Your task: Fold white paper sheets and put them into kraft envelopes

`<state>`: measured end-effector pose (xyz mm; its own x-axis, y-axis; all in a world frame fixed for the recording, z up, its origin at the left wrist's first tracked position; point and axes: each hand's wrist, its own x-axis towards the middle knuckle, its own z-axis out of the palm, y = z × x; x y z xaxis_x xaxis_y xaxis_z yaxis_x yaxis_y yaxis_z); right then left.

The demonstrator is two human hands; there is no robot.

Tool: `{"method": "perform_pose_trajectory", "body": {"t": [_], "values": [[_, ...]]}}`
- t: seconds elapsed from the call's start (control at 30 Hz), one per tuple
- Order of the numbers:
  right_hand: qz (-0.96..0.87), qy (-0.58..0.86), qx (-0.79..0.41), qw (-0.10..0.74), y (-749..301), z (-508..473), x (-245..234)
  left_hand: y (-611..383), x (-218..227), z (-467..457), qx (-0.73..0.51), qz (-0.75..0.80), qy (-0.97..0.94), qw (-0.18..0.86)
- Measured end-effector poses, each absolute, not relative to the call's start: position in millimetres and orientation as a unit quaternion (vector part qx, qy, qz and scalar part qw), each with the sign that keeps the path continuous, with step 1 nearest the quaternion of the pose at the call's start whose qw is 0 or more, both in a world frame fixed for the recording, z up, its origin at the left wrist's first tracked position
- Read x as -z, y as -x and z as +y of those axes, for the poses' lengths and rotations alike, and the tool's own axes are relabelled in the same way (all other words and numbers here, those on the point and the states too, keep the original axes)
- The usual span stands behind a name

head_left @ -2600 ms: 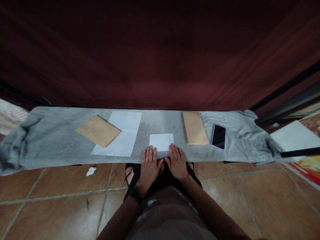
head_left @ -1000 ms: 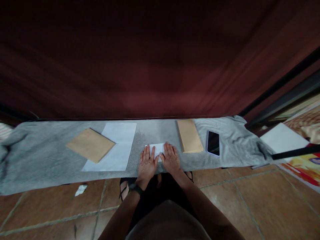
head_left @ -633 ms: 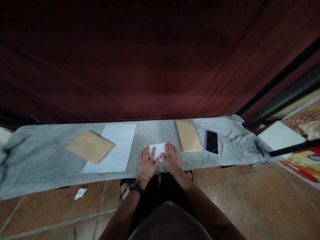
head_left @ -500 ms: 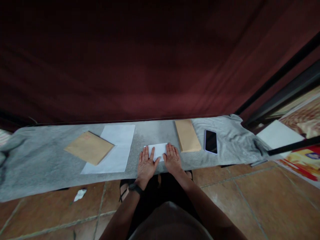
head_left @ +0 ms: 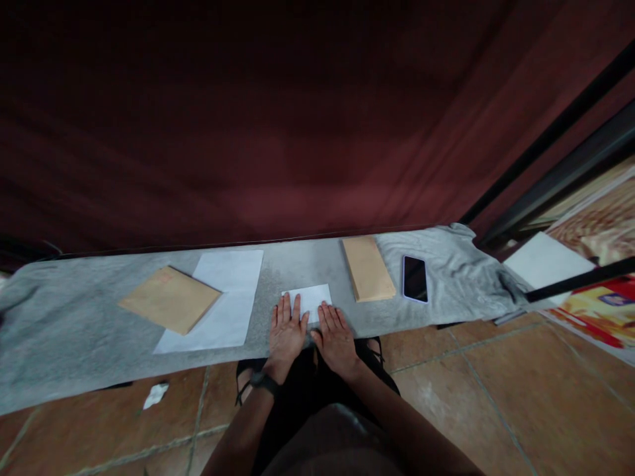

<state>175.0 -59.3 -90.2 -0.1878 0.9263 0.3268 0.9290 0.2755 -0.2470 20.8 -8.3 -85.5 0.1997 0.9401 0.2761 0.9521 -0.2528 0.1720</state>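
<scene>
A small folded white paper (head_left: 311,297) lies flat on the grey cloth in front of me. My left hand (head_left: 288,330) rests palm down with its fingers stretched, fingertips over the paper's left part and near edge. On the near right edge of the paper lie the fingertips of my right hand (head_left: 335,336), also flat and stretched out. Right of my hands is a stack of brown envelopes (head_left: 370,268). Left of them, a brown envelope (head_left: 171,299) lies across larger white sheets (head_left: 238,297).
A phone (head_left: 415,279) lies to the right of the envelope stack. Grey cloth (head_left: 74,330) covers the narrow bench, backed by a dark red curtain (head_left: 297,165). A black bar (head_left: 580,281) and a white sheet (head_left: 548,264) stand at the right. Crumpled tissue (head_left: 155,395) lies on the floor.
Both hands have slid toward me over the paper, so more of its far part shows. My right hand has moved from the paper's right edge to its near edge.
</scene>
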Motion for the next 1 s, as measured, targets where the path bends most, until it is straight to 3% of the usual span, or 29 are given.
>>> {"method": "perform_pose_trajectory", "body": {"t": [0.5,0.67,1.0], "values": [[-0.765,0.613,0.020,0.196,-186,-64,91,-16,78,-50,0.191,-0.627,0.754,0.041],[-0.772,0.606,0.019,0.190,-188,-64,94,-35,78,-65,0.152,-0.560,0.814,0.006],[-0.780,0.595,0.010,0.193,-198,-69,90,-19,78,-71,0.131,-0.576,0.807,0.029]]}}
